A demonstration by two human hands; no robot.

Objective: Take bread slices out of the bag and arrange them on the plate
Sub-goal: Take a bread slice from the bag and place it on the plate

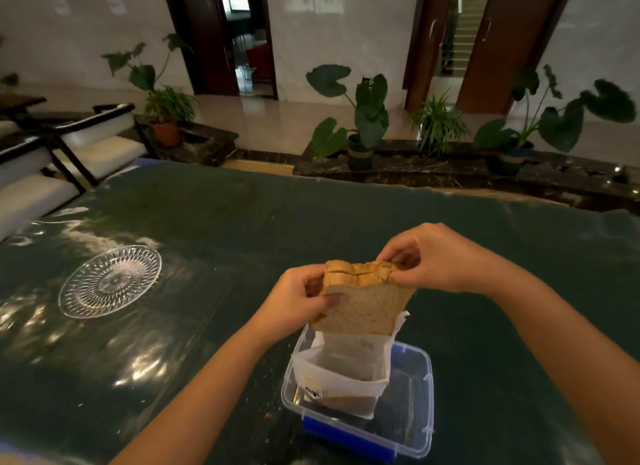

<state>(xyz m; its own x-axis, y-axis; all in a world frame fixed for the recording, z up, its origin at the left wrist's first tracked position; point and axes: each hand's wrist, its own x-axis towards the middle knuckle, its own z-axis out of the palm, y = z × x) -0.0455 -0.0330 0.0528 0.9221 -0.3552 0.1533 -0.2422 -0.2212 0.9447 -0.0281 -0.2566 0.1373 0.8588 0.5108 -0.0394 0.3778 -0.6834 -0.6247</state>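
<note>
A stack of brown bread slices [363, 302] is held upright in the air, just above the open white plastic bag [343, 374]. My left hand [298, 302] grips the stack's left edge, thumb on the front slice. My right hand [436, 260] pinches the top right crust. The bag stands inside a clear plastic box [412, 412] with blue clips, near the table's front edge. More bread shows dimly low in the bag. A cut-glass plate [110, 281] lies on the table to the left, with nothing on it.
The table carries a dark green cloth under shiny plastic [242, 229], with crumbs near the box. Chairs with white cushions [69, 153] stand at the far left. Potted plants [363, 129] line a stone ledge beyond the table.
</note>
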